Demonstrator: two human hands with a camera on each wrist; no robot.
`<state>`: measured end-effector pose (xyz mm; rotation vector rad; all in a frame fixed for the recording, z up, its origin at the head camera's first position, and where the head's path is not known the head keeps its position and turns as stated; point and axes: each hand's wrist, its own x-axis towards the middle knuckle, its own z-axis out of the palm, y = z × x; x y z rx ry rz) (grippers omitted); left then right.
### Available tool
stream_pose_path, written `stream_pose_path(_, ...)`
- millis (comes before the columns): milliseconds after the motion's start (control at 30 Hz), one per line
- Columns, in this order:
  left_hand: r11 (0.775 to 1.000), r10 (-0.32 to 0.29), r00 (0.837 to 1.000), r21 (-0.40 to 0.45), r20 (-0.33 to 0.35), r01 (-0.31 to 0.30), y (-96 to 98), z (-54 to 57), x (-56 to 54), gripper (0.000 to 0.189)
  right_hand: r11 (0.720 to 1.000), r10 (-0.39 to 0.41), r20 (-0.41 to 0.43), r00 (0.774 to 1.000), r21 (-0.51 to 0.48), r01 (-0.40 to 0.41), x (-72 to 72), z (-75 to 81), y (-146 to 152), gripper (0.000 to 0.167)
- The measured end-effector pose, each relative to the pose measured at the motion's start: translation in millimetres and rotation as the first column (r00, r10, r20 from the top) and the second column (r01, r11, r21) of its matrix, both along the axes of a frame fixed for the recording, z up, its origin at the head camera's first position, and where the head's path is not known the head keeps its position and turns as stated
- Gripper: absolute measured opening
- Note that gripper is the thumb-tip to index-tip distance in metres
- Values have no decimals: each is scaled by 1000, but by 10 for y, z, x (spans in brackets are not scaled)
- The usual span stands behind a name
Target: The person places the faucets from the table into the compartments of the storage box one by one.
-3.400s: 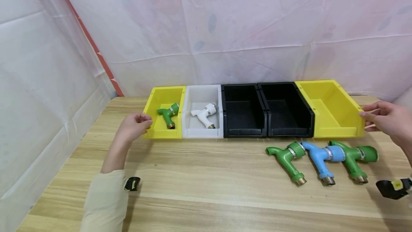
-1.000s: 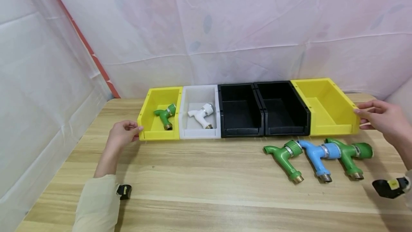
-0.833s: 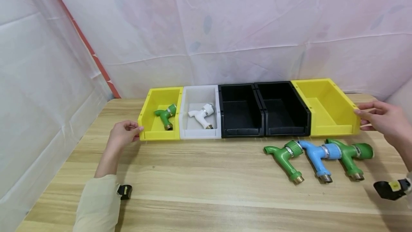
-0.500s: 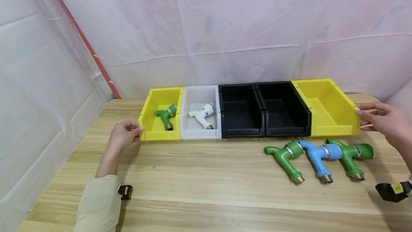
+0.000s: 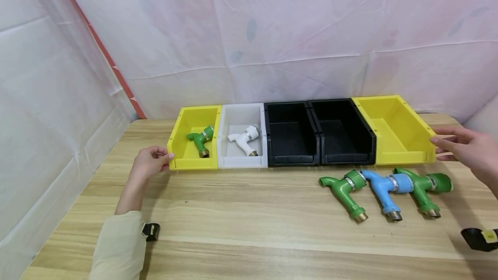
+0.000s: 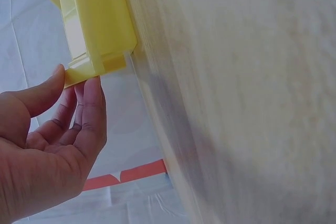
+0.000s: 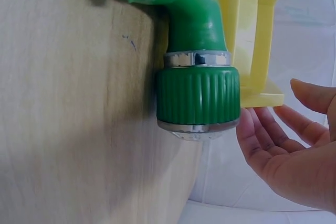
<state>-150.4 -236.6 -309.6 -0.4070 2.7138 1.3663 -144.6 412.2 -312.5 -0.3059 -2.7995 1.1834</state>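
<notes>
My left hand [image 5: 151,162] pinches the front left corner of the left yellow bin [image 5: 193,163] between thumb and fingers. A green tap [image 5: 201,141] lies in that bin. In the white bin [image 5: 243,162] beside it lies a white tap [image 5: 245,140]. At the far right of the row, my right hand [image 5: 468,148] is by the outer wall of the right yellow bin [image 5: 404,157]. The right wrist view shows its thumb apart from the bin and its fingertips at or just touching the outer wall. Nothing lies in the right yellow bin.
Two black bins [image 5: 294,159] stand between the white and right yellow bins. In front lie a green tap [image 5: 344,192], a blue tap [image 5: 385,191] and another green tap [image 5: 426,191] on the wooden table [image 5: 249,228]. A pale cloth [image 5: 292,33] hangs behind.
My right thumb has come off the right yellow bin's rim and the hand has spread slightly and shifted right. My left hand and the bins hold still over the last half second.
</notes>
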Motion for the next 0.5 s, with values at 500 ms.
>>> stream_pose_path(500,1000,-9,1000,-1,-7,9,-8,3,-1,27,994,92,117,989,55,-99,-179,-422,679,43)
